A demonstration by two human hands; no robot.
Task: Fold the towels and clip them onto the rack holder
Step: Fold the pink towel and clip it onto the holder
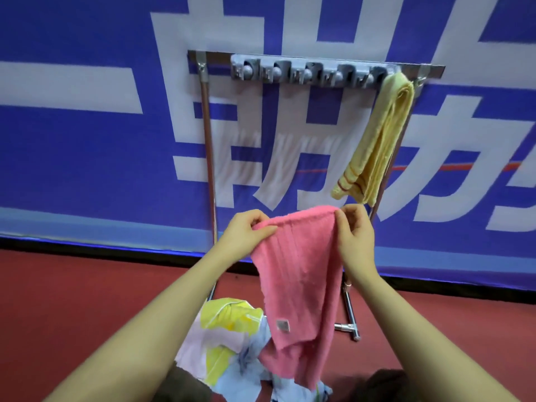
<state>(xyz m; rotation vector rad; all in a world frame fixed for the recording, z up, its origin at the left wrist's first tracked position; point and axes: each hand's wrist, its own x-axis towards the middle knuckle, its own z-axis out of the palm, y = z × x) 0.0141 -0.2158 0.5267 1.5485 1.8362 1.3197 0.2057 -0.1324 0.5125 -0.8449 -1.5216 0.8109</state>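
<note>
Forearms: two bare forearms are seen entering from the bottom corners of the frame and converging toward the centre.
Left hand point(246, 232): found just left of centre; the upper left corner of the pink towel point(301, 280) is pinched between its thumb and curled fingers.
Right hand point(355, 232): found just right of centre; the upper right corner of the same towel is pinched by its curled fingers.
Pink towel: held up by its top edge between the two hands in the middle of the frame, hanging down lengthwise in loose folds; a small grey label point(282, 325) is seen near its lower part.
Pile of cloths point(223, 340): shown at the lower centre on the floor, in yellow, pale pink and light blue; its right side is overlapped by the hanging end of the pink towel.
Rack point(207, 134): a metal frame is placed against the wall behind the hands, with its top bar in the upper centre.
Clip holder point(307, 71): a grey strip with a row of clips is fixed along the top bar.
Yellow towel point(377, 140): hung folded from the right end of the clip holder, at the upper right of centre, well above the pink towel.
Wall banner point(87, 140): blue with large white characters, spread across the upper frame.
Floor point(87, 291): red, seen across the lower frame.
</note>
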